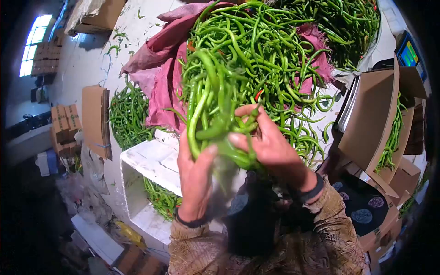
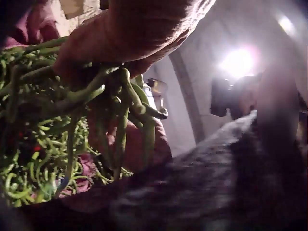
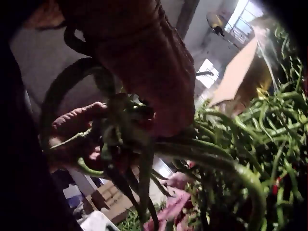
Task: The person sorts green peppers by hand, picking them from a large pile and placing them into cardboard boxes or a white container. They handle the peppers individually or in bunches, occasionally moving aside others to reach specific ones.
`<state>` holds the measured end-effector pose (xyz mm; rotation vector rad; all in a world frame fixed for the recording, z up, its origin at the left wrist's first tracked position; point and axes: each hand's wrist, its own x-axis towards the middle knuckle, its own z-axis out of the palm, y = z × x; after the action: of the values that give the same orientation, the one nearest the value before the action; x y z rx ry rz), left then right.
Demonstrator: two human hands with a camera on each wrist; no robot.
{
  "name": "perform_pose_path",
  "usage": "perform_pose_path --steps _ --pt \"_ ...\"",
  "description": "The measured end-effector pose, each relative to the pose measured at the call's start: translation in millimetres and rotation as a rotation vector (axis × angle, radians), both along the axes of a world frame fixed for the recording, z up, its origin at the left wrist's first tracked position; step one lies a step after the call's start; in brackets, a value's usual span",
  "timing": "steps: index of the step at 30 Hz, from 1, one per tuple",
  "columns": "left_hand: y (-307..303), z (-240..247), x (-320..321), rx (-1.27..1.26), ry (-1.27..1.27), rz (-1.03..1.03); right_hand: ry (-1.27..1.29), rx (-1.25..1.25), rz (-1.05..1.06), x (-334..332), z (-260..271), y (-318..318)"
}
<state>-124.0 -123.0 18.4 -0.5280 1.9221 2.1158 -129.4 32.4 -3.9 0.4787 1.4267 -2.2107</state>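
A broad heap of long, thin green chilli peppers [image 1: 275, 50] fills the upper middle of the head view and lies on a crumpled maroon cloth [image 1: 158, 82] that spreads out from under the heap's left edge. To the right of the heap stands an open brown cardboard box [image 1: 373, 119] with more green peppers inside. Below the heap's left side sits a white foam box [image 1: 151, 160], also holding peppers. Just in front of the heap's near edge, raised above it, is a bunch of long green peppers [image 1: 213, 101], its stem ends gathered low and its tips fanning upward toward the heap. Both hands hold this bunch. The left hand [image 1: 195, 176] has its grip closed round the stem ends from the left, thumb pressed against them. The right hand [image 1: 270, 144] has its grip closed on the same stems from the right, fingers curled over the top. The two hands touch the bunch close together.
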Motion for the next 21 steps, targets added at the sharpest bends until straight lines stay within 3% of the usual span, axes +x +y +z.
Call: perform_pose_path --steps 4,6,7,8,10,13,14,16,17,18,19,21 --pt "15 65 23 0.033 0.041 0.042 0.270 0.175 0.042 21 41 20" --pt "12 71 37 0.008 0.160 0.004 0.362 0.185 0.074 29 57 30" --pt "15 69 40 -0.036 0.214 0.007 0.214 0.042 0.093 29 67 37" --pt "17 61 44 -0.079 0.266 0.011 0.222 0.046 0.088 26 63 39" --pt "18 41 24 -0.201 0.314 -0.212 0.364 0.082 -0.118 17 29 41" --pt "13 -43 -13 -0.698 0.389 -0.400 0.098 -0.259 -0.309 23 -105 55" --pt "10 -69 -19 -0.697 0.432 -0.391 -0.006 -0.418 -0.399 19 -147 57" --pt "7 -82 -21 -0.738 0.371 -0.416 -0.036 -0.396 -0.357 16 -164 61" --pt "5 -88 -16 -0.683 0.236 -0.454 -0.132 -0.395 -0.479 21 -173 58" --pt "3 -89 -11 -0.628 0.096 -0.487 -0.195 -0.335 -0.416 26 -185 61" --pt "-4 -108 -4 -0.730 0.272 -0.508 -0.243 -0.398 -0.399 29 -178 62" --pt "-3 -119 6 -0.651 0.134 -0.427 -0.240 -0.437 -0.452 31 -180 56"
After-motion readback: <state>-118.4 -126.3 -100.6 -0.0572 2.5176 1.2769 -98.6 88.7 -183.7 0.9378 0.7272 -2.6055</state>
